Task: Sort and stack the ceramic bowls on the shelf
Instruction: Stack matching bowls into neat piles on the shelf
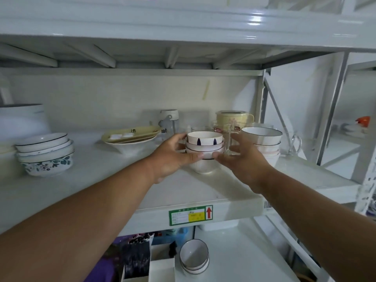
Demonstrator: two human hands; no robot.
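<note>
Ceramic bowl stack [204, 151] upright between hands, rims up.

one head-worn view — close, facing the shelf [203, 192] straight on, slightly downward.

Left hand [173, 153] hides bowl stack [204, 148] left side; shelf label [190, 217] text unreadable.
</note>
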